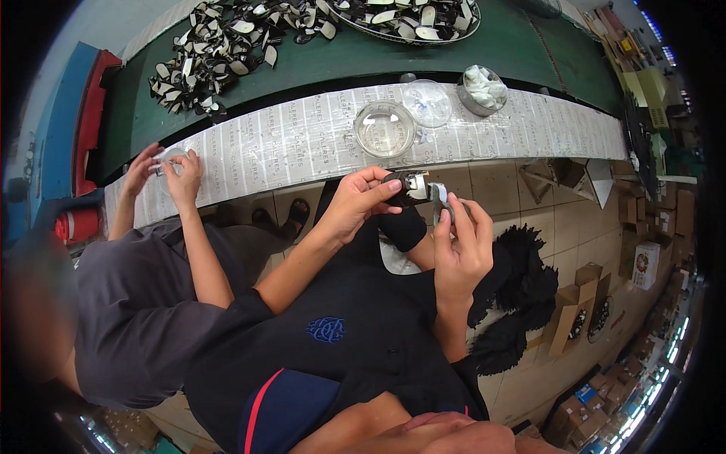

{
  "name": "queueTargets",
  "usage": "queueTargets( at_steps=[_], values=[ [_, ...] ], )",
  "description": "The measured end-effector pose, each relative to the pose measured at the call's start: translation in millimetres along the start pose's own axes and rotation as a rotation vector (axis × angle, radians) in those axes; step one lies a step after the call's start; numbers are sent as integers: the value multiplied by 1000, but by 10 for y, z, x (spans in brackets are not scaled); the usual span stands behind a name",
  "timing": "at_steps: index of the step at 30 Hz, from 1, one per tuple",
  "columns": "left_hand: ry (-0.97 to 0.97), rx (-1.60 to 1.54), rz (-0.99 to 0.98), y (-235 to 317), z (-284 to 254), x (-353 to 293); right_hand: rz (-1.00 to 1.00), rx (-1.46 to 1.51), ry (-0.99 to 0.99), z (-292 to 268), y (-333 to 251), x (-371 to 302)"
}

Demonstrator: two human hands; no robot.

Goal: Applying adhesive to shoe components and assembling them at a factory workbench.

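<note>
We pinch a dark piece with a white patch [411,189] between thumb and fingers of our left hand [360,200], just right of the middle of our view. Our right hand [464,244], at its four o'clock, pinches a smaller dark piece with a pale face [440,194] close beside it; whether the two touch, we cannot tell. Taking the held pieces as the dial's centre, we have on the paper-covered tabletop [261,147] a clear bowl [384,130] at eleven, a clear round dish [427,104] at twelve, and a tin of white wads [482,89] at one. Beyond, on a green surface [340,64], a heap of black-and-white pieces [215,57] lies at ten and a loaded round tray [470,29] at twelve. At nine, a co-worker's hands [181,181] are at another clear dish.
</note>
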State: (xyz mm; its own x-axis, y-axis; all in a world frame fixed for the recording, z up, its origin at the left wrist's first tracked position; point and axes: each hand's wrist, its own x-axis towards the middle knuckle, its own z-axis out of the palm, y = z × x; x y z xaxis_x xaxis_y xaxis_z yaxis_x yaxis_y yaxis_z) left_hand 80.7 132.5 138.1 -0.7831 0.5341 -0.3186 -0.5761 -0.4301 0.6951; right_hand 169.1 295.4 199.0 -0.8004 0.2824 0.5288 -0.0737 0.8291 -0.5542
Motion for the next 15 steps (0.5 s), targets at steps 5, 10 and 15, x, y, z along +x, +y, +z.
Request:
queueTargets(
  at_steps=[5, 10, 15],
  values=[
    [-7, -7, -15, -17, -12, -9, 94, 122, 48, -12, -27, 24],
    [-5, 15, -15, -23, -37, -21, 12, 88, -16, -15, -80, 25],
    [6, 4, -4, -8, -2, -30, -8, 90, -82, 46, -121, 4]
  ],
)
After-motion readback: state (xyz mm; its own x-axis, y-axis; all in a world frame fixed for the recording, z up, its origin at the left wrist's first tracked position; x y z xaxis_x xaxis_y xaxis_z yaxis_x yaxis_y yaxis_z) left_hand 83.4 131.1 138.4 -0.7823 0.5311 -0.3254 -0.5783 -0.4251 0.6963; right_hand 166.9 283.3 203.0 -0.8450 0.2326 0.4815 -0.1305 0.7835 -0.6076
